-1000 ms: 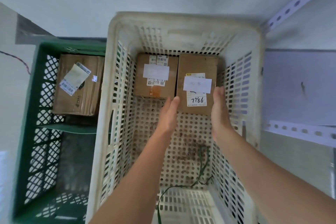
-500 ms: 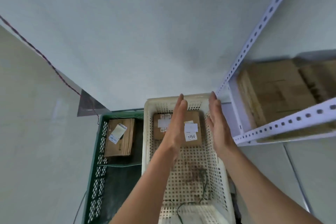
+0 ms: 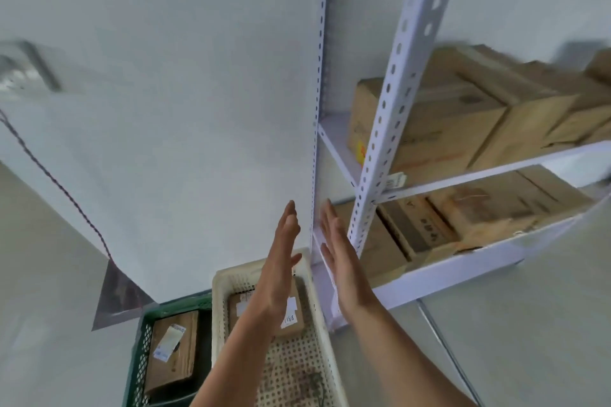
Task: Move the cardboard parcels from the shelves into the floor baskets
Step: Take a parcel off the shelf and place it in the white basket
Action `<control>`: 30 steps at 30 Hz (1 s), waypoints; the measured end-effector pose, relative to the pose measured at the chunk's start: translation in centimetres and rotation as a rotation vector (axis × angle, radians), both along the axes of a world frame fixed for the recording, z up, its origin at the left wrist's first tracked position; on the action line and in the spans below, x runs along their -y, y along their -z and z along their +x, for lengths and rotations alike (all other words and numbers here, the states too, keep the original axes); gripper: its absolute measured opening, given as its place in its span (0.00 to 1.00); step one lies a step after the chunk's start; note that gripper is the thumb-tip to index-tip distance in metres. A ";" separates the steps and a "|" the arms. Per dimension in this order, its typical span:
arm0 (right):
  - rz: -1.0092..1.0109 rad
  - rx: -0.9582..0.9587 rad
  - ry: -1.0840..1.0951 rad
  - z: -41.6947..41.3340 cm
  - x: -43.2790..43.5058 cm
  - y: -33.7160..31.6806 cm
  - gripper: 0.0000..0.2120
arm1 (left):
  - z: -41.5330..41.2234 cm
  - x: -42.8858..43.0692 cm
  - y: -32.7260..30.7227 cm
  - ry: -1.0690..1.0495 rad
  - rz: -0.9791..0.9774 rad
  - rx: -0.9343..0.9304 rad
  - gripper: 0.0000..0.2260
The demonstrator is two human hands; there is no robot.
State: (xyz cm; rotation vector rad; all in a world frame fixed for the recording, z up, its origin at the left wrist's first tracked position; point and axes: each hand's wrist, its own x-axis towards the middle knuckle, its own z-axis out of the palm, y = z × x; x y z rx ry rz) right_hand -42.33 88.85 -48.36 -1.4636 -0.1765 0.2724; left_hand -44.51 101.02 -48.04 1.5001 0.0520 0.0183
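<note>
L hand (image 3: 278,274), R hand (image 3: 344,271) flat, palms facing, apart, empty, over perforated cream plastic basket (image 3: 217,324) w/ 2 cardboard parcels (image 3: 243,314).

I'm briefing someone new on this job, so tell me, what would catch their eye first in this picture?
The left hand and right hand are held up flat in the centre, fingers straight, holding nothing. To the right, a white perforated metal shelf rack carries brown cardboard parcels on two levels. At the bottom, a cream plastic floor basket and a green plastic floor basket each hold parcels.
</note>
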 end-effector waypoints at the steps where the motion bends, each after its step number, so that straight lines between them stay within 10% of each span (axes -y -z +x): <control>1: 0.002 0.014 0.004 -0.8 1.3 -1.0 0.36 | -1.0 1.1 -0.6 0.008 0.019 0.015 0.25; 12: 0.073 0.105 0.177 -6.0 19.8 -7.6 0.40 | -6.1 18.9 -7.8 0.105 0.026 0.002 0.42; 23: 0.037 0.161 0.394 -3.1 38.1 -10.9 0.39 | -0.5 35.8 -10.8 0.329 0.053 -0.014 0.15; 30: 0.029 0.155 0.553 3.4 49.0 -11.6 0.32 | 8.4 46.9 -11.7 0.448 -0.011 -0.046 0.38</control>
